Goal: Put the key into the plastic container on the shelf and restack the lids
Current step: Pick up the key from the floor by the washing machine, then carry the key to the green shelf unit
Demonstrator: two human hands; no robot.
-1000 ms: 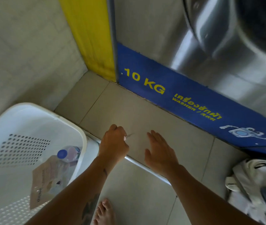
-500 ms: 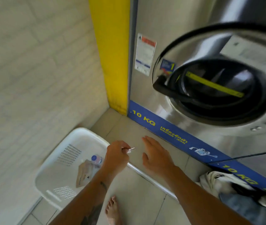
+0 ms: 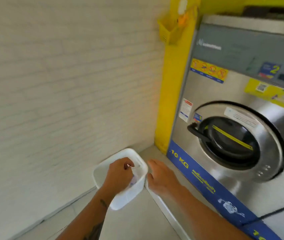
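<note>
My left hand (image 3: 119,173) is closed around a small metal key (image 3: 134,166), whose tip sticks out to the right between thumb and finger. It hovers over a white plastic basket (image 3: 103,166) on the floor. My right hand (image 3: 162,179) is open with fingers spread, just right of the basket and holding nothing. No shelf, plastic container or lids are in view.
A steel front-load washer (image 3: 233,141) with a blue "10 KG" base strip (image 3: 205,181) fills the right. A yellow pillar (image 3: 172,94) carries a small yellow holder (image 3: 169,32) up high. A white brick wall (image 3: 59,84) is on the left. A metal floor rail (image 3: 165,210) runs between my arms.
The view has risen from the floor, so the whole washer front and wall now show. My left hand keeps the key and now sits over the basket; the right hand stays open beside it.
</note>
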